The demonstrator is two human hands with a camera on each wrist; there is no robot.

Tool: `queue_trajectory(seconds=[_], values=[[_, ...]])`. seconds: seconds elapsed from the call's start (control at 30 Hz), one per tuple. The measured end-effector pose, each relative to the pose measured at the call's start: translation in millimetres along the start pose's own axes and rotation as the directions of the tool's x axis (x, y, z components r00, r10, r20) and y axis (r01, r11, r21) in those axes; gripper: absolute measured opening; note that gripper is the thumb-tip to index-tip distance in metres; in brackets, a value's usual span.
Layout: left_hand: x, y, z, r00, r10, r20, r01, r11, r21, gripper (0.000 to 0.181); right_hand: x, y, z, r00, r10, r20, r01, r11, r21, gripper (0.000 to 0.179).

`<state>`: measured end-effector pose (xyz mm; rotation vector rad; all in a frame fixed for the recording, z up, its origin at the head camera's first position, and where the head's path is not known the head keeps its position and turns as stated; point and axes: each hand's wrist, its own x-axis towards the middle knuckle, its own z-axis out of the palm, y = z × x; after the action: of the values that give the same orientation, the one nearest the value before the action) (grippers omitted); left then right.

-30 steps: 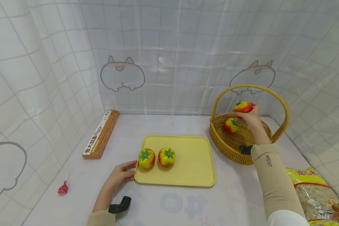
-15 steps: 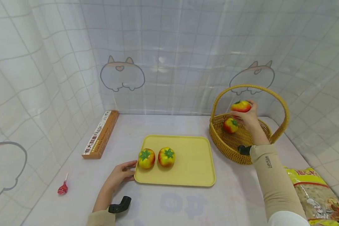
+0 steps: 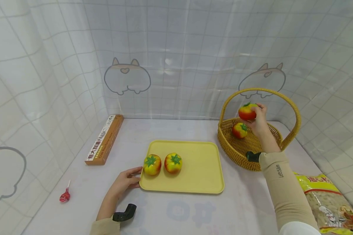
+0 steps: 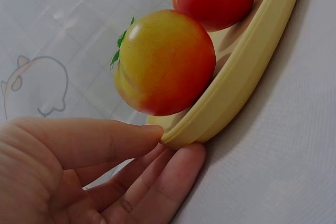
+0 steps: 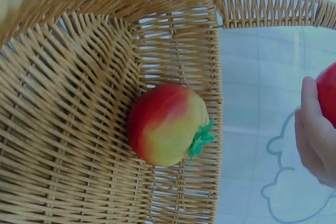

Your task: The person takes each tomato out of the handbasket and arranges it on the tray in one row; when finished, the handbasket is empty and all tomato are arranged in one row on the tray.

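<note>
My right hand (image 3: 259, 117) grips a red and yellow tomato (image 3: 246, 111) with a green leafy top, above the wicker basket (image 3: 230, 148) and beneath its arched handle. Only an edge of that tomato (image 5: 328, 95) and some fingers show in the right wrist view. Inside the basket a second tomato (image 5: 167, 124) leans by the woven wall. My left hand (image 3: 122, 182) pinches the left rim of the yellow tray (image 3: 198, 169), thumb on top and fingers below, as the left wrist view shows. Two more tomatoes, a left one (image 3: 152, 164) and a right one (image 3: 173, 163), sit on the tray.
A long pasta box (image 3: 105, 140) lies at the back left. Nearer on that side is a red lollipop (image 3: 65, 195). A yellow-topped food bag (image 3: 330, 202) lies at the right, beside my right forearm. Patterned curtains (image 3: 170, 65) close off the back and sides.
My right hand has shifted slightly left with its tomato, and the wrist has turned so the leafy top points more upward. The left hand and tray stay put.
</note>
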<state>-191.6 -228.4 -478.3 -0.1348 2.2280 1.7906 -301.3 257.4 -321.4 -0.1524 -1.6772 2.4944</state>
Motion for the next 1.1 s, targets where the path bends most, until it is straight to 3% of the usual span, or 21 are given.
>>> queue_trajectory(seconds=[0.17,0.43,0.67,0.97,1.1], values=[[-0.4,0.8,-0.2,1.0,-0.001,0.005,0.001,1.0,0.001,0.053,-5.0,1,1,1.0,-0.027,0.002,0.027,1.0,0.002,0.031],[-0.6,1.1,0.5,1.0,-0.006,-0.001,0.006,1.0,-0.002,0.053,-12.3,5,2,1.0,0.015,0.0,-0.015,0.999,0.034,0.049],[-1.7,0.6,-0.1,1.0,0.0,0.007,0.0,1.0,0.002,0.053,-24.1,9,5,0.998,-0.054,0.019,0.054,0.998,-0.015,0.052],[-1.6,1.3,0.5,1.0,-0.005,-0.004,0.005,1.0,0.011,0.053,-34.1,19,7,0.989,-0.122,0.085,0.122,0.992,0.013,0.059],[-0.7,0.1,1.1,1.0,-0.009,-0.005,0.01,1.0,0.011,0.052,-36.8,21,8,0.988,-0.118,0.103,0.114,0.993,0.043,0.067]])
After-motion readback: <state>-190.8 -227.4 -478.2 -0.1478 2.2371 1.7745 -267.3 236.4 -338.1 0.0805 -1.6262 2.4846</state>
